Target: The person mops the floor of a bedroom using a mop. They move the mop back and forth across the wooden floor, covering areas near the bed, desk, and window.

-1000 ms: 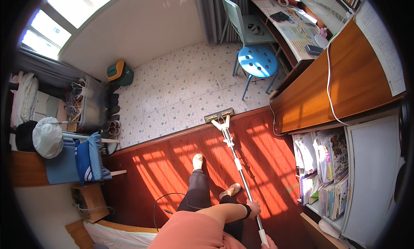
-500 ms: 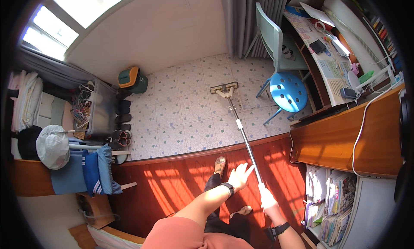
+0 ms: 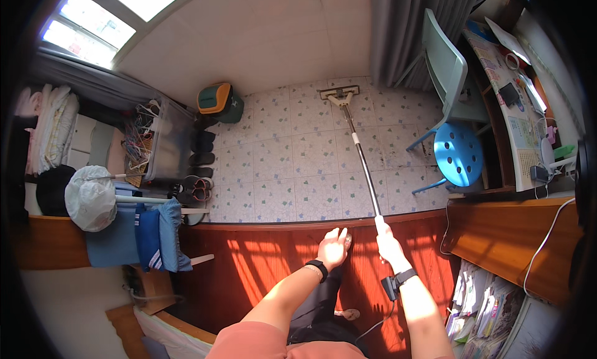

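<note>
A long-handled mop with a silvery metal pole, a white grip and a flat, narrow head (image 3: 365,172) is slanting away from the person across the pale floor tiles flecked with green and blue (image 3: 273,163), its head resting on them near the far wall. The bare right hand (image 3: 390,246) is clamping around the white grip at the pole's near end, and a black wristband (image 3: 405,277) is circling that wrist. The bare left hand (image 3: 333,248) is hovering off the pole, just left of the grip, its fingers loosely extended and holding nothing, above the glossy red wooden floor (image 3: 249,259) where striped sunlight is falling. To the right of the pole, a round blue stool with holes in its seat (image 3: 448,146) is standing beside a pale grey-green chair (image 3: 444,60), which is facing a cluttered desk (image 3: 524,163). A grey curtain (image 3: 404,41) is hanging behind the chair. On the left, a dark green bin with an orange lid (image 3: 232,110) is standing near the wall, and several dark shoes (image 3: 202,158) are lining the tiles beside a clear plastic box (image 3: 171,138).
</note>
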